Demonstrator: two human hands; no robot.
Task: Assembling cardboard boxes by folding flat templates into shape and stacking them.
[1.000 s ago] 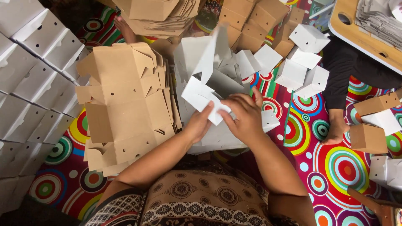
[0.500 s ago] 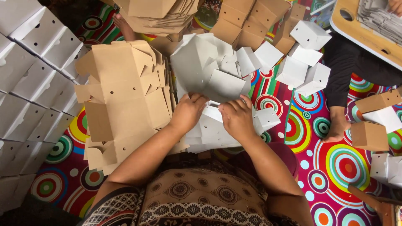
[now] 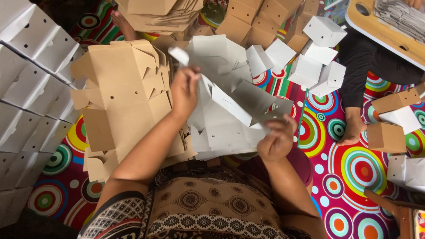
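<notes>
Both hands' grip, left hand [image 3: 185,90] and right hand [image 3: 276,140], on a flat, creased white cardboard blank [image 3: 230,104].

A second ago both my hands were low on the white stack, pressing a small folded flap. Now my left hand [image 3: 185,90] has risen and pulled away to the left, pinching an upper edge of a flat white box blank [image 3: 230,104] and lifting it off the pile of white blanks [image 3: 221,137]. My right hand [image 3: 276,139] has slid out to the right and grips the blank's lower corner. The sheet, earlier lying down among the others, now stretches slanted between my two hands, which have gone from nearly touching to well apart
</notes>
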